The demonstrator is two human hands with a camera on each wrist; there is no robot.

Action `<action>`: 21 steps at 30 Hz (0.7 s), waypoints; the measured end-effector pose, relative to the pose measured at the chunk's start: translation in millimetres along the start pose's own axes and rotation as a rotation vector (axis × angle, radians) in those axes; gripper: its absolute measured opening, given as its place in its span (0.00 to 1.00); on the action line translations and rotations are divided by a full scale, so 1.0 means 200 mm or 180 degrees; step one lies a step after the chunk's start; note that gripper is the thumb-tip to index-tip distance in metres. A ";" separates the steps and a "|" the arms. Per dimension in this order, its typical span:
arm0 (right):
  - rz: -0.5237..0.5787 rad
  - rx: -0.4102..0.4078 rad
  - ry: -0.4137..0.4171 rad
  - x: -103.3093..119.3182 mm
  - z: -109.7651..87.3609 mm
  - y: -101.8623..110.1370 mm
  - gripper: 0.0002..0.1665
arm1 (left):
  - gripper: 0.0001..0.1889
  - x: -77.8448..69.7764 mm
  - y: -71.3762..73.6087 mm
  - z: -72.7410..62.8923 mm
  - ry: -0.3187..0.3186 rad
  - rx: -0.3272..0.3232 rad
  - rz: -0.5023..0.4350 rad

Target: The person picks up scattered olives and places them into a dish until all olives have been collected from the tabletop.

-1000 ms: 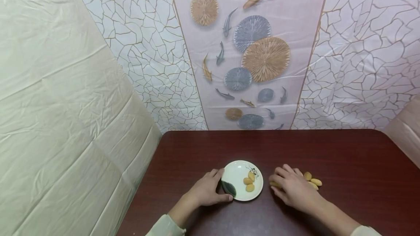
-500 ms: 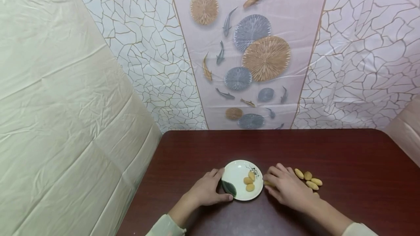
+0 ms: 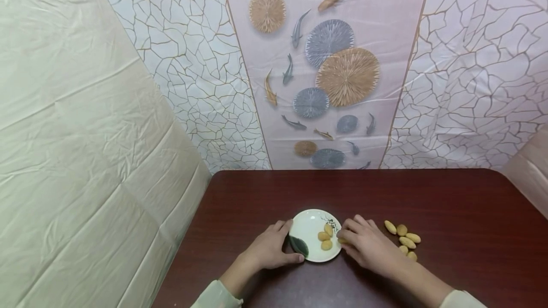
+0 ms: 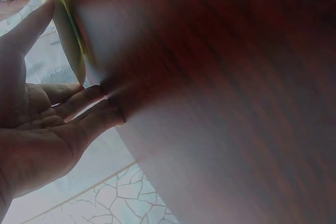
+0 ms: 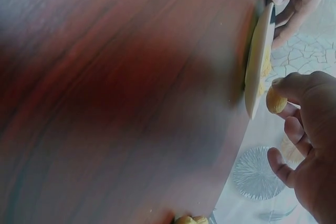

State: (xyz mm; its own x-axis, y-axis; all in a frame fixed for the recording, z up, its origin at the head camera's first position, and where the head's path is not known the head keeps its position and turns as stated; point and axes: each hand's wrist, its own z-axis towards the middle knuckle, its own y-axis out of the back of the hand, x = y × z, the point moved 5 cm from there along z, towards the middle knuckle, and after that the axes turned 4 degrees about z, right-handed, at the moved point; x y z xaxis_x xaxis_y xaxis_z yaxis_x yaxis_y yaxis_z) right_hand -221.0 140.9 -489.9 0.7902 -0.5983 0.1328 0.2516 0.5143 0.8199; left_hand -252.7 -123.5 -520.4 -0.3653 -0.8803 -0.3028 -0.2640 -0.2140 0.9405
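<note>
A white plate with a dark green patch and a small floral print stands on the table. Three small yellow oval pieces lie on its right half. My left hand holds the plate at its left rim, thumb on the near side and fingers on the far side. My right hand pinches another yellow oval piece between thumb and fingertips, at the plate's right rim. In the right wrist view this piece shows close beside the plate, its surface slightly uneven.
Several more yellow oval pieces lie loose on the dark red-brown table, right of my right hand. A patterned cloth hangs behind the table's far edge, and a pale cloth wall rises on the left.
My right hand has moved left with the yellow oval piece, from beside the loose ones to the plate's right rim, uncovering more of those on the table. My left hand and the plate stay put.
</note>
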 end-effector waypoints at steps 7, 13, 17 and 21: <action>0.0023 0.0012 0.0105 0.02 0.02 -0.02 0.20 | 0.59 0.00 0.00 0.00 -0.0008 -0.0005 -0.0002; 0.0008 0.0040 0.0164 0.04 0.02 -0.04 0.19 | 0.58 0.00 -0.01 0.00 -0.0020 -0.0014 -0.0003; 0.0008 0.0034 0.0207 0.04 0.02 -0.05 0.19 | 0.58 0.00 -0.01 0.00 -0.0030 -0.0025 0.0010; -0.0018 0.0034 0.0227 0.04 0.01 -0.06 0.19 | 0.58 0.00 0.00 0.00 -0.0033 -0.0037 0.0008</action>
State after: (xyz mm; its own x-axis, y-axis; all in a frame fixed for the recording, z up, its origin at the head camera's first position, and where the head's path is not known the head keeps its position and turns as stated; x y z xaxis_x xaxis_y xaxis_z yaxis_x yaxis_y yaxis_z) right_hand -219.5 128.1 -498.2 0.8267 -0.5557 0.0884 0.2505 0.5042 0.8265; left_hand -252.4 -123.6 -521.1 -0.3751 -0.8764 -0.3020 -0.2526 -0.2168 0.9430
